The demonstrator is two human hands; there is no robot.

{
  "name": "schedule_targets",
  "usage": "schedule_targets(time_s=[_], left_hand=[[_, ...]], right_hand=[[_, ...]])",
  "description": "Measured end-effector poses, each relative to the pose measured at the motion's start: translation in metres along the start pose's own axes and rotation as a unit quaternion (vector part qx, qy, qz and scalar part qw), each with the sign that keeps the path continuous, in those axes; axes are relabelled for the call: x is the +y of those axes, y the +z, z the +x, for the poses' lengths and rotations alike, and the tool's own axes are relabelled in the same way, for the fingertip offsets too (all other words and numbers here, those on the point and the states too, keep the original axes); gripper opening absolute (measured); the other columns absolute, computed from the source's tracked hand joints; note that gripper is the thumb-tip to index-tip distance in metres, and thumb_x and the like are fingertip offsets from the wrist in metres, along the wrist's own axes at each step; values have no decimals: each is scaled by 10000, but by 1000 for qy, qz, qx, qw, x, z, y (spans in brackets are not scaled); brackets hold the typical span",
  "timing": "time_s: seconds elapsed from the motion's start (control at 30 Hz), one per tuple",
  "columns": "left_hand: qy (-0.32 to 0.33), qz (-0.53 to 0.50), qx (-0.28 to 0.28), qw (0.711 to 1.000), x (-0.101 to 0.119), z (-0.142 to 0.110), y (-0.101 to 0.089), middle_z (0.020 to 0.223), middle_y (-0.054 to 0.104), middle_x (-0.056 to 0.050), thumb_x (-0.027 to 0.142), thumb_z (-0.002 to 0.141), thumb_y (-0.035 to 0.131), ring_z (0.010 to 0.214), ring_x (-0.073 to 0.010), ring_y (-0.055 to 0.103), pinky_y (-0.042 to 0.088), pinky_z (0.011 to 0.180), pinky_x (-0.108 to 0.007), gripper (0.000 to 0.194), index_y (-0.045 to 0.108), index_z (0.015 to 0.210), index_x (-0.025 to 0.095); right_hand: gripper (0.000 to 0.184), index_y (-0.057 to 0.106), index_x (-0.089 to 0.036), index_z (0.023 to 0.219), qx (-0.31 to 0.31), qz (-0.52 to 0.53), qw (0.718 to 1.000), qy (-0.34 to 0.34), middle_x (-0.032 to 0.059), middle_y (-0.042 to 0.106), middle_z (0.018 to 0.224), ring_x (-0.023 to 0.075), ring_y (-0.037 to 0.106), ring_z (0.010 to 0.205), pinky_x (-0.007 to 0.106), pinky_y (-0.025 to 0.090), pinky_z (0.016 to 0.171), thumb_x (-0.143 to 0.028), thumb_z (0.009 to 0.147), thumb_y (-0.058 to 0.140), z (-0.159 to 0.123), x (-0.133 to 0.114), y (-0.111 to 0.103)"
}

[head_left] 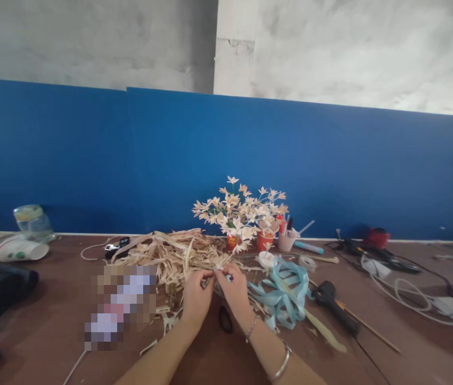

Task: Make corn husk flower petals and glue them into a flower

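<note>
My left hand (197,297) and my right hand (233,289) meet fingertip to fingertip in front of the dried husk pile (170,254). Both are closed in a pinch around a small pale husk piece (219,266); its exact shape is too small to tell. Dark scissor handles (225,320) lie under the wrists. Behind the hands, pale husk flowers (232,206) on thin stems stand in red cups (264,240). Beside my right hand spreads a tangle of light blue ribbon (288,291).
A glue gun (336,307) and a thin stick (374,331) lie right, near white cables (403,299). A pen cup (286,241) stands by the blue panel (290,160). Left are a blurred-out device (118,310), a paper cup (22,250), a jar (33,223) and a black tool (6,286).
</note>
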State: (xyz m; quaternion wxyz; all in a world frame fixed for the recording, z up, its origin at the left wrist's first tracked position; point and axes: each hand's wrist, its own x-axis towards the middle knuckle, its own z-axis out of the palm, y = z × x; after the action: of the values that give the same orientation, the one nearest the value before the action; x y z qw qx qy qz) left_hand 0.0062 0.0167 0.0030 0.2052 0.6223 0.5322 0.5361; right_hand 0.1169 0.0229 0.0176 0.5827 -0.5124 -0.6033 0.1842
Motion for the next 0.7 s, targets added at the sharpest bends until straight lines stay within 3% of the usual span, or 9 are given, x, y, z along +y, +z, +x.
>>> schedule_targets(time_s=[0.2,0.3,0.4,0.47,0.57,0.7], left_hand=[[-40,-29,8,999,0,8,-6,707,668,-49,285,731,543,673,-198,605,471,629,-319,162,652,741,166],[-34,-13,-7,999,-3,11,-8,703,668,-45,279,728,543,685,-200,605,465,666,-331,154,650,726,168],[3,15,-22,1000,-4,11,-9,732,664,-42,231,711,548,729,-203,601,455,705,-338,110,643,726,178],[45,41,-24,998,-3,10,-10,740,651,-39,189,698,543,754,-204,589,446,719,-337,91,631,715,184],[89,64,-23,994,-1,11,-10,733,628,-36,150,681,536,768,-206,571,437,734,-342,84,612,689,186],[52,19,-28,998,-3,14,-9,706,629,-28,172,684,540,727,-192,572,447,698,-325,69,607,672,179]], right_hand=[[37,573,-182,689,-7,-75,996,-56,28,574,723,183,528,739,309,429,732,-211,705,557,4,3,-11],[249,568,-171,934,7,-153,976,-155,81,571,936,224,509,915,367,407,830,-140,693,515,6,-2,-20],[443,548,-220,1101,-60,-224,938,-257,93,489,1215,249,421,1113,404,343,926,-68,690,480,5,-8,-26],[425,577,-257,1076,-91,-263,918,-284,63,455,1288,255,393,1144,409,331,926,-65,709,482,5,-9,-28],[252,620,-248,942,-95,-284,912,-279,46,489,1269,251,396,1131,399,330,905,-119,764,498,5,-7,-28],[132,612,-222,823,-99,-274,923,-251,54,580,1108,232,450,1042,366,338,848,-152,783,506,6,-5,-27]])
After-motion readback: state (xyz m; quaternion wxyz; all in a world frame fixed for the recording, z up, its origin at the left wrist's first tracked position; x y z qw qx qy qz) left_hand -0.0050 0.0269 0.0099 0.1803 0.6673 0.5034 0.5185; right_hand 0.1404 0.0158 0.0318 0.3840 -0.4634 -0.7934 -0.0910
